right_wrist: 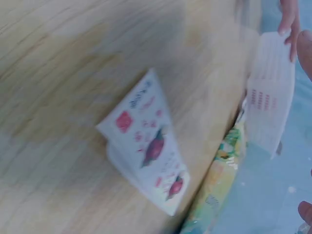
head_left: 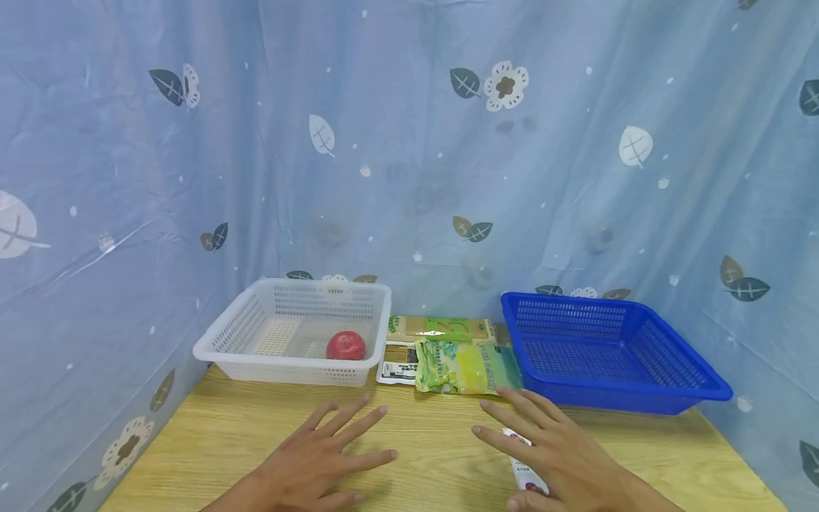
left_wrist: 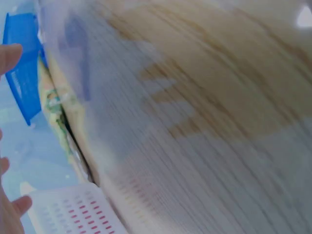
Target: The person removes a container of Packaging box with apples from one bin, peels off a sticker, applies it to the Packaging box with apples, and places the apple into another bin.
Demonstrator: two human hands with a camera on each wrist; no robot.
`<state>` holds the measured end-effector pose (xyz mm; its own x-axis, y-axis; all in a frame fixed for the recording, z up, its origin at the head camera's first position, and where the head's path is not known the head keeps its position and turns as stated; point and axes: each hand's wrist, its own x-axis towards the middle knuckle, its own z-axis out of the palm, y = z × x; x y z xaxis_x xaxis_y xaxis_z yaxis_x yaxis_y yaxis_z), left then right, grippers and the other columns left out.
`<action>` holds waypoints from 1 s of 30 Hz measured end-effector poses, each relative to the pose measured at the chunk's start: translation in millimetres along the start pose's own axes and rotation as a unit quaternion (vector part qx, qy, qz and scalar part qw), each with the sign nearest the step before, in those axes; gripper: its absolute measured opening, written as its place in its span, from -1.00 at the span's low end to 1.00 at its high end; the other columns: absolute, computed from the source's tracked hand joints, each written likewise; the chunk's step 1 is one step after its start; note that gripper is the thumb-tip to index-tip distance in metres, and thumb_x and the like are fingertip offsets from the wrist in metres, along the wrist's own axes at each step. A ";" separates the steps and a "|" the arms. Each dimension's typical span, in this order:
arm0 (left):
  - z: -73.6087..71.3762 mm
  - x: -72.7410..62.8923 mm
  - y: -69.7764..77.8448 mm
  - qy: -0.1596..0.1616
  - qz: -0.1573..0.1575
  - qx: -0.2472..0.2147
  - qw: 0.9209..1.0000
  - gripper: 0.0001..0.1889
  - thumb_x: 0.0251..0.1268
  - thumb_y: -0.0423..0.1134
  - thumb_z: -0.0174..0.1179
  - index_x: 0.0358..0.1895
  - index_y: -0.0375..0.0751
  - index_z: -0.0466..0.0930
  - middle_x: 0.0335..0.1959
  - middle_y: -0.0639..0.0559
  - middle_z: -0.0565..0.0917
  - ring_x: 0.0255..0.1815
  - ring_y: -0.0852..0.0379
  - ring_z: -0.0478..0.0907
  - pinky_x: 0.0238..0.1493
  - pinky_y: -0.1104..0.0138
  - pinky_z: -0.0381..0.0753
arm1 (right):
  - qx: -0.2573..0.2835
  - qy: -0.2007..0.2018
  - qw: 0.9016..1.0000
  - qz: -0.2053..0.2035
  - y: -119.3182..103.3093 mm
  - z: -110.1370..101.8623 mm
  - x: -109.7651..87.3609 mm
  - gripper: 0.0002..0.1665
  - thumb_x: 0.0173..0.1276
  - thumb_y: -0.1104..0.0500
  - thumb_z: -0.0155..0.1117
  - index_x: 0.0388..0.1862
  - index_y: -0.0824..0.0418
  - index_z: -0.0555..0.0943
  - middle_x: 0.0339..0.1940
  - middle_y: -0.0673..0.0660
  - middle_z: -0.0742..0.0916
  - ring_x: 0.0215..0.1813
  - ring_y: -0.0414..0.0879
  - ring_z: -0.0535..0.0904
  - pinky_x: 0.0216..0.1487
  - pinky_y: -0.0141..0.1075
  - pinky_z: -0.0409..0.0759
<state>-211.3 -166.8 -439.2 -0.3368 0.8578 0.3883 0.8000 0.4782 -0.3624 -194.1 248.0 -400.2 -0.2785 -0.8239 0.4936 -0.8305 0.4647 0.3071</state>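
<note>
My left hand [head_left: 313,455] hovers over the front left of the wooden table with its fingers spread and nothing in it. On the other side my right hand [head_left: 563,448], fingers also spread, hangs above a small white carton [right_wrist: 148,151] printed with red fruit and writing. In the head view the hand partly covers this carton. Beyond the left hand is a white basket [head_left: 288,371] with a red round fruit [head_left: 345,345] inside. A blue basket [head_left: 614,392] stands beyond the right hand.
Between the baskets lie a yellow-green bag [head_left: 467,368], a flat packet [head_left: 398,363] with a brown picture, and a long tan-and-green package [head_left: 441,328] behind them. A blue patterned curtain [head_left: 409,156] hangs behind and along both sides of the table [head_left: 435,441].
</note>
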 end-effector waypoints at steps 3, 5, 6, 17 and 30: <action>-0.3 2.3 -0.1 0.004 0.004 -0.017 1.000 -0.34 0.37 0.27 0.13 0.51 0.34 0.30 0.59 -0.07 0.21 0.52 -0.18 0.25 0.21 -0.10 0.45 | 0.014 0.006 1.000 0.004 -0.9 -4.1 6.3 -0.13 0.53 -0.46 -0.27 0.56 0.04 0.34 0.56 0.14 0.39 0.51 0.25 0.31 0.62 -0.10 -0.15; -0.8 4.6 0.1 0.005 0.000 -0.031 1.000 -0.36 0.36 0.23 0.17 0.49 0.31 0.34 0.55 -0.04 0.28 0.47 -0.12 0.32 0.20 -0.06 0.47 | 0.020 0.013 1.000 0.005 -2.1 -5.0 10.2 -0.13 0.54 -0.45 -0.26 0.55 0.06 0.36 0.55 0.14 0.41 0.50 0.24 0.33 0.61 -0.11 -0.13; -1.4 5.5 0.1 0.008 -0.003 -0.037 0.999 -0.37 0.35 0.20 0.19 0.47 0.28 0.35 0.52 -0.03 0.32 0.43 -0.10 0.36 0.19 -0.05 0.49 | 0.023 0.017 1.000 0.007 -2.8 -5.0 12.4 -0.13 0.54 -0.45 -0.25 0.55 0.07 0.36 0.54 0.14 0.42 0.49 0.24 0.34 0.60 -0.12 -0.12; -4.8 2.9 -6.2 0.091 -0.114 -0.082 0.986 -0.53 0.21 -0.04 0.35 0.21 0.01 0.59 0.06 0.15 0.64 0.07 0.15 0.60 0.05 0.13 0.61 | 0.102 0.090 0.988 0.068 -17.5 -3.3 38.2 -0.10 0.49 -0.38 0.03 0.50 0.25 0.38 0.50 0.11 0.47 0.51 0.21 0.31 0.59 -0.27 -0.06; 9.3 -12.4 -18.8 0.206 -0.357 -0.274 0.869 -0.84 0.40 -0.32 0.23 -0.05 0.00 0.63 -0.24 0.26 0.69 -0.22 0.32 0.59 -0.28 0.31 0.66 | 0.246 0.127 0.952 0.131 -30.8 24.5 61.8 -0.16 0.44 -0.10 0.30 0.54 0.26 0.29 0.52 0.10 0.44 0.53 0.13 0.29 0.47 -0.18 0.34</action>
<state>-226.8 -184.6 -445.0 -0.7285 0.1840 0.6599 0.6141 0.6023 0.5101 -197.5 174.8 -399.1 -0.4343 -0.5665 0.7004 -0.8910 0.3846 -0.2414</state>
